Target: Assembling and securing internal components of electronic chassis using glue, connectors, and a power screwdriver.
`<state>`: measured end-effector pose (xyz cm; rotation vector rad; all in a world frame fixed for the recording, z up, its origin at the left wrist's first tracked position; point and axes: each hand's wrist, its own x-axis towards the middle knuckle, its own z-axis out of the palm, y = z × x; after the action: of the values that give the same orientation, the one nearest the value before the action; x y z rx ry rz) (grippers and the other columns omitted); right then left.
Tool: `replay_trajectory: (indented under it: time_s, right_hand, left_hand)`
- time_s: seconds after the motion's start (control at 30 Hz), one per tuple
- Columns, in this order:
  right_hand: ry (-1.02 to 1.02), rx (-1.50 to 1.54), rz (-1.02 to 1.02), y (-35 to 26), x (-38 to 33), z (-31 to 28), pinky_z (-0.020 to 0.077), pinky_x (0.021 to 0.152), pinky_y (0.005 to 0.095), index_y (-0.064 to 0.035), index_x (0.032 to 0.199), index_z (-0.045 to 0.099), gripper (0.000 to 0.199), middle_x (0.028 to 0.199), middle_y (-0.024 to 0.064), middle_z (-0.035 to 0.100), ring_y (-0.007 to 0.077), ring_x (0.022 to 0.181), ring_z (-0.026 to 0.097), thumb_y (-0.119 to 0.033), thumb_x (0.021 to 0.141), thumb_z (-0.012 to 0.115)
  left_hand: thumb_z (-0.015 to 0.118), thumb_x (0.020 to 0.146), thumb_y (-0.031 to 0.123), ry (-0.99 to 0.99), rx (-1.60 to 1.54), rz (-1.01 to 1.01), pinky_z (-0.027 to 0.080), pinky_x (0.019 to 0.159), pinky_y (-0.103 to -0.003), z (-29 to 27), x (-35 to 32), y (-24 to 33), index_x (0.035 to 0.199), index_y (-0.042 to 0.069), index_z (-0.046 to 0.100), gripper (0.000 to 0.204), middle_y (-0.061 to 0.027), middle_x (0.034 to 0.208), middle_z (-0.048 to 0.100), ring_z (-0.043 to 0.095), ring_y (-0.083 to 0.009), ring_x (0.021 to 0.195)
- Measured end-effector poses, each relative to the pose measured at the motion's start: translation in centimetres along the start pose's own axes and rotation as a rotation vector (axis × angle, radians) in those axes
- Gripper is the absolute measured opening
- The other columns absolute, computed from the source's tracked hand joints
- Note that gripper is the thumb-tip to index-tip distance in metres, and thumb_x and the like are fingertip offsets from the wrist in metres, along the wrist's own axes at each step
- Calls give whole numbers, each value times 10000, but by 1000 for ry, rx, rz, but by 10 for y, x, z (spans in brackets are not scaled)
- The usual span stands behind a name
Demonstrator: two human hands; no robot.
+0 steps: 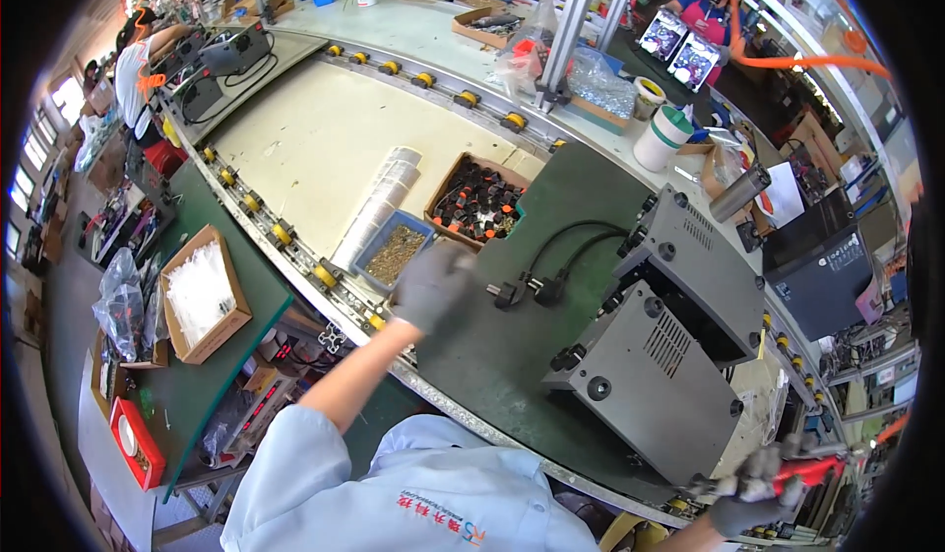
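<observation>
My left hand (433, 286), in a grey glove, is over the right edge of a blue tray (366, 259) holding small brassy screws; motion blur hides its fingers. At the lower right, my gloved right hand (745, 513) is closed round a red and silver power screwdriver (802, 475). Between my hands, two dark grey metal cases, a nearer case (655, 385) and a farther case (699, 266), rest with vent slots and round black feet showing. Black power plugs (507, 296) on cords lie left of them on a green board (472, 350).
A cardboard box (479, 197) of black and orange parts sits beyond the blue tray, beside a rolled paper sheet (379, 202). Yellow-wheeled roller rails (281, 232) border the bench. Left stands a carton (205, 296) of white pieces. A co-worker (148, 69) is at the far left.
</observation>
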<state>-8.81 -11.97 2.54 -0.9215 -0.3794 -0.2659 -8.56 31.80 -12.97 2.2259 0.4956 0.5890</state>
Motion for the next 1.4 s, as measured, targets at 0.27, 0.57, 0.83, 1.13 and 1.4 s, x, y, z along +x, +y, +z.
replay_trajectory:
  time_s: [0.27, 0.57, 0.83, 1.13, 1.4]
  right_hand:
    - [151, 145, 299, 51, 8, 17, 409, 470, 256, -1, 1177, 415, 513, 918, 119, 534, 112, 544, 496, -160, 734, 618]
    - [187, 52, 315, 58, 4, 15, 478, 510, 311, -16, 1099, 466, 446, 882, 122, 575, 164, 577, 574, -171, 711, 621]
    - [64, 56, 246, 54, 7, 10, 486, 538, 302, -36, 1142, 431, 473, 910, 127, 575, 160, 607, 585, -173, 738, 635]
    - [72, 125, 24, 43, 16, 15, 453, 546, 259, -13, 1166, 379, 506, 929, 124, 534, 134, 594, 516, -128, 735, 620]
    - [135, 111, 13, 44, 14, 13, 421, 532, 249, -17, 1162, 386, 514, 937, 122, 537, 113, 567, 471, -136, 724, 626]
  left_hand:
    - [547, 750, 152, -849, 621, 220, 477, 779, -422, -3, 9, -63, 1186, 159, 524, 437, -201, 1148, 493, 569, -372, 947]
    - [563, 776, 221, -726, 320, 94, 463, 743, -430, -3, 5, -101, 1116, 149, 554, 348, -191, 1012, 527, 578, -378, 848]
    - [565, 806, 168, -647, 343, 290, 480, 714, -372, 1, -2, -86, 976, 98, 626, 193, -146, 804, 603, 601, -318, 786]
    - [482, 906, 123, -590, -1409, -699, 555, 668, -231, -31, 11, -77, 1198, -21, 470, 326, -105, 994, 573, 599, -162, 876]
    - [548, 892, 252, -583, -1327, -677, 507, 632, -153, -33, 11, -73, 1151, -2, 470, 371, -38, 908, 540, 551, -92, 776]
